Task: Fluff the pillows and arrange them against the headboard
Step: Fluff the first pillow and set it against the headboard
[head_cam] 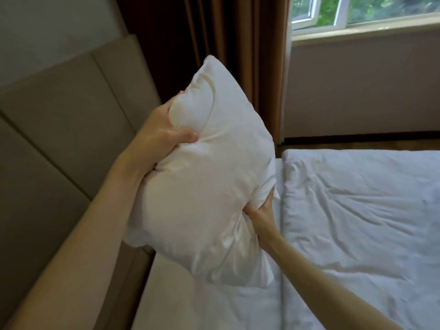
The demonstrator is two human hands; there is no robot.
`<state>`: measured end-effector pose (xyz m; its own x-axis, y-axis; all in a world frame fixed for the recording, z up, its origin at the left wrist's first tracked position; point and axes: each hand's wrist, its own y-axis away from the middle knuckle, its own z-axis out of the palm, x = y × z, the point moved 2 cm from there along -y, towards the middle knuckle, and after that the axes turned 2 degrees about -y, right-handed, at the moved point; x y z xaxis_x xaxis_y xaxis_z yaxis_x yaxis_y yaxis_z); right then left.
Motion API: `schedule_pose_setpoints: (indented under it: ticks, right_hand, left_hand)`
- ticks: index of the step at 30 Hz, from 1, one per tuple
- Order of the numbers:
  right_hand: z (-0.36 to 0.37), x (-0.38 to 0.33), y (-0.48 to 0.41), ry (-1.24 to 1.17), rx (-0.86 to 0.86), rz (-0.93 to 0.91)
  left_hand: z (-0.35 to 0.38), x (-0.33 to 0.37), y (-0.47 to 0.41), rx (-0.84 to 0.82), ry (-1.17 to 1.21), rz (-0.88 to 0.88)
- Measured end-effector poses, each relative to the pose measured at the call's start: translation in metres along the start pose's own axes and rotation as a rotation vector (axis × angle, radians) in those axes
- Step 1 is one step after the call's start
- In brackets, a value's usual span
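A white pillow [204, 177] is held up in the air above the head end of the bed, tilted with one corner pointing up toward the curtain. My left hand [164, 129] squeezes its left edge, thumb pressed into the fabric. My right hand [260, 210] grips the opposite, lower right edge, its fingers sunk into the cover. The beige padded headboard [59, 120] runs along the left side, just beside the pillow. No other pillow is in sight.
A white sheet [202, 306] covers the mattress below the pillow, and a rumpled white duvet [357, 222] lies folded back to the right. Brown curtains [226, 44] hang behind. A window [357, 13] and the wall under it stand beyond the bed.
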<state>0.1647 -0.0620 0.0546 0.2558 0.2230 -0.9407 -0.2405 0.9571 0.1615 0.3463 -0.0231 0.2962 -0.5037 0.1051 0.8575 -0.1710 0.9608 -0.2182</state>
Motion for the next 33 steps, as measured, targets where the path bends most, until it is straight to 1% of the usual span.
schedule_pose_setpoints:
  ticks: [3, 5, 8, 10, 12, 13, 15, 17, 19, 21, 25, 27, 29, 33]
  right_hand:
    - [0.04, 0.007, -0.048, 0.063, -0.08, 0.024]
    - [0.069, 0.021, -0.081, 0.135, -0.142, 0.076]
    - [0.102, 0.056, -0.118, 0.199, -0.245, 0.187]
    - [0.12, 0.087, -0.135, 0.188, -0.289, 0.296]
    - [0.134, 0.124, -0.139, 0.171, -0.287, 0.429]
    - [0.136, 0.147, -0.137, 0.177, -0.279, 0.479]
    - [0.137, 0.193, -0.127, 0.201, -0.291, 0.568]
    - [0.133, 0.222, -0.113, 0.237, -0.298, 0.652]
    - [0.13, 0.234, -0.111, 0.227, -0.278, 0.669]
    - [0.137, 0.24, -0.117, 0.213, -0.307, 0.684]
    - [0.145, 0.244, -0.118, 0.164, -0.33, 0.685]
    - [0.149, 0.24, -0.117, 0.169, -0.359, 0.684]
    - [0.153, 0.238, -0.113, 0.204, -0.402, 0.723]
    - [0.148, 0.24, -0.104, 0.284, -0.44, 0.807]
  left_hand:
    - [-0.039, -0.027, -0.018, 0.089, -0.042, -0.041]
    - [-0.065, -0.052, -0.03, 0.146, -0.108, -0.096]
    - [-0.096, -0.104, -0.041, 0.283, -0.3, -0.209]
    - [-0.109, -0.149, -0.042, 0.338, -0.509, -0.333]
    - [-0.107, -0.194, -0.037, 0.281, -0.723, -0.479]
    - [-0.102, -0.215, -0.033, 0.226, -0.806, -0.525]
    - [-0.09, -0.253, -0.023, 0.094, -0.907, -0.549]
    - [-0.083, -0.283, -0.008, 0.02, -0.935, -0.571]
    - [-0.089, -0.301, 0.002, 0.06, -0.948, -0.59]
    - [-0.097, -0.308, 0.002, 0.126, -0.931, -0.557]
    - [-0.09, -0.29, -0.006, 0.234, -0.834, -0.3]
    - [-0.087, -0.281, -0.013, 0.284, -0.822, -0.222]
    - [-0.089, -0.28, -0.015, 0.305, -0.863, -0.259]
    - [-0.092, -0.3, 0.008, 0.189, -0.982, -0.527]
